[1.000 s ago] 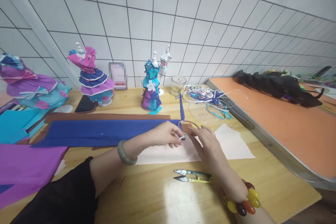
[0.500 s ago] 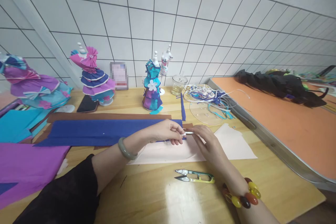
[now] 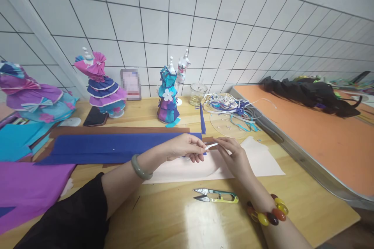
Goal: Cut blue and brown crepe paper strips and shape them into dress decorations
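My left hand [image 3: 186,148] and my right hand [image 3: 233,155] meet over the wooden table [image 3: 163,218], each pinching one end of a short white strip [image 3: 210,146] stretched between them. The strip hangs just above a white paper sheet [image 3: 257,163] and beside the right end of a long blue crepe paper sheet [image 3: 113,146]. A jade bangle rings my left wrist and a beaded bracelet my right. Yellow-handled thread snips [image 3: 216,196] lie on the table below my hands.
Paper-dressed mannequins [image 3: 168,97] [image 3: 102,85] stand at the back by the tiled wall. A glass jar [image 3: 198,94], a ribbon pile [image 3: 230,105], a phone [image 3: 94,116] and purple paper [image 3: 26,186] lie around. An orange table [image 3: 315,136] with black cloth adjoins on the right.
A second ago the white strip curved up in a loop between my fingers. It is now pulled flat and short between both pinches; my hands stayed in place.
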Demonstrator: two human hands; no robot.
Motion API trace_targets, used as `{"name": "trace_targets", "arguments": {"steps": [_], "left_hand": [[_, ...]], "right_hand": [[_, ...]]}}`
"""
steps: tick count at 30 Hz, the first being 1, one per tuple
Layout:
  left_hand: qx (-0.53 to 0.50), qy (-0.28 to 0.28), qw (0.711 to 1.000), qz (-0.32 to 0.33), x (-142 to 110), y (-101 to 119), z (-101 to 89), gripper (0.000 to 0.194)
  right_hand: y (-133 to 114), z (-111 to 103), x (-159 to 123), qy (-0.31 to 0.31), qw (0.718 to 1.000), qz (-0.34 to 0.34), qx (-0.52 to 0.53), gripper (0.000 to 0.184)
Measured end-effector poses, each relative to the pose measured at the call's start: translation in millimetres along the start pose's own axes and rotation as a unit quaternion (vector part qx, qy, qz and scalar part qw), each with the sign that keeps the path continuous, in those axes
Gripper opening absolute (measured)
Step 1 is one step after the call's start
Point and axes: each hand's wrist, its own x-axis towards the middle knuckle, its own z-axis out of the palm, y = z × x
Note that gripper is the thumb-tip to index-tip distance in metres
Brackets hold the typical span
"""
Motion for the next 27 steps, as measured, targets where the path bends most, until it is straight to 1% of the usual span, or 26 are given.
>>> {"name": "trace_targets", "arguments": {"steps": [4, 8, 10, 13, 15, 18, 20, 23, 27], "left_hand": [[-0.009, 0.008, 1.000, 0.005, 0, 0, 2.4, 0.029], [-0.026, 0.034, 0.999, 0.008, 1, 0, 5.6, 0.030], [-0.037, 0.048, 0.998, 0.013, 3, -1, 7.0, 0.032], [-0.058, 0.067, 0.996, 0.020, 5, -3, 8.9, 0.031], [-0.072, 0.076, 0.994, 0.027, 6, -4, 10.6, 0.031], [-0.081, 0.077, 0.993, 0.035, 6, -5, 14.1, 0.032], [-0.076, 0.075, 0.994, 0.040, 5, -5, 16.8, 0.032], [-0.049, 0.084, 0.994, 0.048, 5, -5, 20.5, 0.030], [-0.022, 0.098, 0.992, 0.070, 5, -6, 23.4, 0.030]], "right_hand": [[-6, 0, -1, 0.000, 0.998, 0.034, 0.053, 0.031], [-17, -2, -2, 0.035, 0.993, 0.074, 0.088, 0.041], [-22, -5, -2, 0.058, 0.991, 0.074, 0.090, 0.043], [-32, -9, -2, 0.112, 0.992, 0.029, 0.041, 0.038], [-41, -10, -2, 0.129, 0.991, -0.016, 0.014, 0.032], [-51, -8, -4, 0.101, 0.992, -0.074, 0.013, 0.028], [-54, -6, -5, 0.074, 0.992, -0.098, 0.018, 0.029], [-55, -3, -5, 0.055, 0.993, -0.106, 0.022, 0.028], [-55, -3, -3, 0.074, 0.993, -0.085, 0.031, 0.022]]}}
